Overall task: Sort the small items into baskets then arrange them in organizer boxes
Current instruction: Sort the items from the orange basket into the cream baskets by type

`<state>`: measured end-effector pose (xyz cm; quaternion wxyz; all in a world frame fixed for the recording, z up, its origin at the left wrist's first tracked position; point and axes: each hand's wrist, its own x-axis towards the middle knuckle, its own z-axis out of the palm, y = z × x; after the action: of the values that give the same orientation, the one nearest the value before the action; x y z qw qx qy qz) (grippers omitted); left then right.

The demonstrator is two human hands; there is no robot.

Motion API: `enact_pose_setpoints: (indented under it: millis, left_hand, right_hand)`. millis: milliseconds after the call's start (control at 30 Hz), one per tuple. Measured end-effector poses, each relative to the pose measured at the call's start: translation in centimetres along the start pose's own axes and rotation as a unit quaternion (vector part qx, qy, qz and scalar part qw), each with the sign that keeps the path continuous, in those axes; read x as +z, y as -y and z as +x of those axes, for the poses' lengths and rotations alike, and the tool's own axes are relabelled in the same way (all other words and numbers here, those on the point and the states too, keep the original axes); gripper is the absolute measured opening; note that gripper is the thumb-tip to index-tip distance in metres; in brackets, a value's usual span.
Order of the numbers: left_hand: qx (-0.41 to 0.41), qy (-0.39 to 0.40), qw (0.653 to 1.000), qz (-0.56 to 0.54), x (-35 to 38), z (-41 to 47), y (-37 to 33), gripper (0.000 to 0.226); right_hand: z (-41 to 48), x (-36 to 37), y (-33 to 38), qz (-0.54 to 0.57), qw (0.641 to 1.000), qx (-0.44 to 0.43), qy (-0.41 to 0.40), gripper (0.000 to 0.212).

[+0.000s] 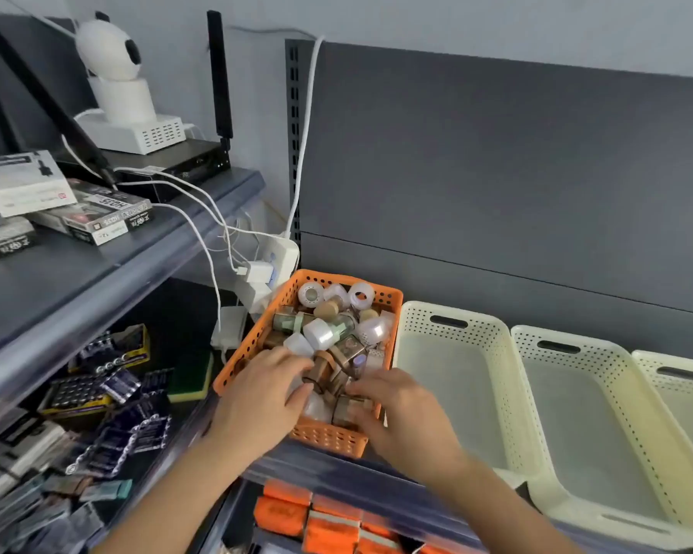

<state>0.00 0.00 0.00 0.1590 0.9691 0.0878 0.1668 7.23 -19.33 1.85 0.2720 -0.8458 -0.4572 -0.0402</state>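
Hands: left hand (257,397) and right hand (401,421) reach among small items (329,333) heaped in orange basket (329,439) on shelf (317,469), likely choosing pieces for cream baskets (455,310) alongside; whether either grips anything, cannot tell.

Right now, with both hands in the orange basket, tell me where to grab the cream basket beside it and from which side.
Take the cream basket by the handle slot in its far end wall, fingers hooking in from above. Its left wall stands close against the orange basket, leaving little room there, and the right hand and its forearm cover part of its near end.
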Motion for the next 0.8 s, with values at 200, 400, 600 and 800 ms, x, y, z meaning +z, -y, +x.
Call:
enact_pose_setpoints:
  millis: [200,400,600,800]
  left_hand:
    - [-0.016,0.067,0.997,0.019,1.7,2.4,1.2,0.049]
    - [-0.017,0.035,0.997,0.066,2.3,3.5,1.2,0.048]
    - [-0.059,0.03,0.997,0.027,2.7,3.6,0.5,0.03]
    - [-0.062,0.028,0.998,-0.003,2.9,3.7,0.8,0.026]
  right_hand:
    - [3.4,1.7,-0.9,-0.118,0.982,0.06,0.133,0.032]
    - [4.7,3.0,-1.3,-0.145,0.974,0.101,0.145,0.038]
    - [6.2,3.5,-1.6,-0.189,0.957,0.142,0.169,0.028]
    - [6.8,3.5,-2.3,-0.209,0.954,0.129,0.169,0.034]
